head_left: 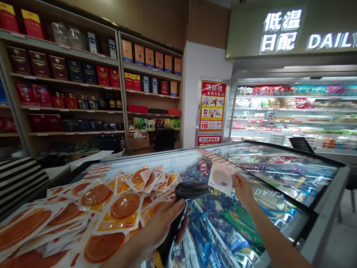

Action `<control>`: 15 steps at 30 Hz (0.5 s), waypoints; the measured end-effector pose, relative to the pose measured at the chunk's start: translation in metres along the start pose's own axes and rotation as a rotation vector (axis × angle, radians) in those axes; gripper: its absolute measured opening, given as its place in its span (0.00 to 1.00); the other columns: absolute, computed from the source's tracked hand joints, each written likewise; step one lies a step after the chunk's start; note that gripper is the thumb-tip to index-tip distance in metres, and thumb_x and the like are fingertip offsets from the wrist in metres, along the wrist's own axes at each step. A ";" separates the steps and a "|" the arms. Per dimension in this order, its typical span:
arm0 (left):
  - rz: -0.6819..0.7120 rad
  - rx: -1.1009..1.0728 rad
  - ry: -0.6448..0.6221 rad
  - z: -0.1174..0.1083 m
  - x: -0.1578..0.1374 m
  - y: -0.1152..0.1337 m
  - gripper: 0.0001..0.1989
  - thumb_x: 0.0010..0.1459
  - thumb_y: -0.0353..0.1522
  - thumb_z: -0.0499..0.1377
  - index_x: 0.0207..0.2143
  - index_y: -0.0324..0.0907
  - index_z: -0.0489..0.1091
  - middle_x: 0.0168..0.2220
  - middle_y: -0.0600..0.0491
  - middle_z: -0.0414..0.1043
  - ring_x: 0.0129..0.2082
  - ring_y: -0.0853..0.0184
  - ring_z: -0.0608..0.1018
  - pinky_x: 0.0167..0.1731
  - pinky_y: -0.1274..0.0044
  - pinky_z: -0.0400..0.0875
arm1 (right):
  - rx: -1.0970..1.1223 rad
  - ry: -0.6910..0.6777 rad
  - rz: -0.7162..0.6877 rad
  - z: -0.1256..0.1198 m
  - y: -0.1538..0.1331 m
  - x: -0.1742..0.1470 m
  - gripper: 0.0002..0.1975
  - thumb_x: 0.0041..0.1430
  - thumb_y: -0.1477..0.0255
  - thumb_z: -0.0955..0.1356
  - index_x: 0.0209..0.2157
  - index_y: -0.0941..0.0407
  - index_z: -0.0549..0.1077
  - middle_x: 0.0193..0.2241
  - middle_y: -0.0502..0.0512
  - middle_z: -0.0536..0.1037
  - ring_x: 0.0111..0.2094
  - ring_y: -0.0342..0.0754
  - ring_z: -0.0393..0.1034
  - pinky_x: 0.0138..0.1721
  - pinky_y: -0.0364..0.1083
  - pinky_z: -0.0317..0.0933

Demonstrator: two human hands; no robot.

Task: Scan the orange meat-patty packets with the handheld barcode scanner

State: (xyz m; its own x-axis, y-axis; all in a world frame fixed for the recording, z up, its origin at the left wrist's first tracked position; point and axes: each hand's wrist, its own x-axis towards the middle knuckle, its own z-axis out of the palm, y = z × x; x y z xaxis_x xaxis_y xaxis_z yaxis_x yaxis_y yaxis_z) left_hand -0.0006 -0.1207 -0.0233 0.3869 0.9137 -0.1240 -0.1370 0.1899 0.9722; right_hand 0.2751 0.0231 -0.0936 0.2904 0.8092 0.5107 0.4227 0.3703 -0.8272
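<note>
My left hand [164, 223] is wrapped round the handle of a black barcode scanner [192, 190], whose head points to the right. At the right, my right hand [243, 189] grips the edge of a flat, pale square packet [220, 178] with a barcode on its lower part. That packet is held up in front of the scanner head, a little apart from it. To the left of the scanner lies a heap of clear packets with round orange-brown slices [125, 206], overlapping one another.
Below my hands is a chest freezer with blue and green bags [206, 230] and sliding glass lids [279, 163]. Shelves of boxes and bottles [72, 70] stand at the back left. A lit refrigerated display [295, 111] stands at the back right, beside a fire hydrant notice [212, 106].
</note>
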 end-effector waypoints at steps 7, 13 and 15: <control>0.064 0.002 0.050 -0.005 -0.002 0.010 0.18 0.46 0.46 0.51 0.23 0.39 0.59 0.17 0.58 0.61 0.12 0.77 0.62 0.13 0.83 0.54 | -0.346 0.270 -0.081 -0.012 -0.007 0.007 0.18 0.50 0.64 0.55 0.30 0.61 0.69 0.21 0.56 0.71 0.23 0.47 0.63 0.25 0.44 0.56; 0.120 0.033 0.220 -0.024 -0.007 0.030 0.18 0.46 0.46 0.51 0.21 0.39 0.58 0.17 0.57 0.63 0.13 0.76 0.64 0.13 0.83 0.55 | -0.679 0.243 -0.387 -0.029 -0.008 0.018 0.19 0.51 0.65 0.55 0.33 0.60 0.70 0.31 0.60 0.74 0.33 0.50 0.66 0.35 0.47 0.57; 0.117 0.044 0.247 -0.027 -0.007 0.033 0.18 0.45 0.46 0.51 0.23 0.39 0.58 0.18 0.57 0.64 0.14 0.76 0.64 0.13 0.83 0.55 | -0.737 0.036 -0.459 -0.028 -0.002 0.012 0.18 0.52 0.65 0.55 0.32 0.58 0.70 0.31 0.57 0.74 0.33 0.49 0.67 0.37 0.46 0.57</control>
State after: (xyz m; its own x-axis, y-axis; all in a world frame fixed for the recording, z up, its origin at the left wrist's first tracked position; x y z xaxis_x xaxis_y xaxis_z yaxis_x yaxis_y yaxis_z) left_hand -0.0327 -0.1108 0.0042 0.1356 0.9895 -0.0501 -0.1259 0.0674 0.9897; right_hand 0.3017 0.0198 -0.0796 -0.0235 0.6323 0.7743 0.9493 0.2570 -0.1810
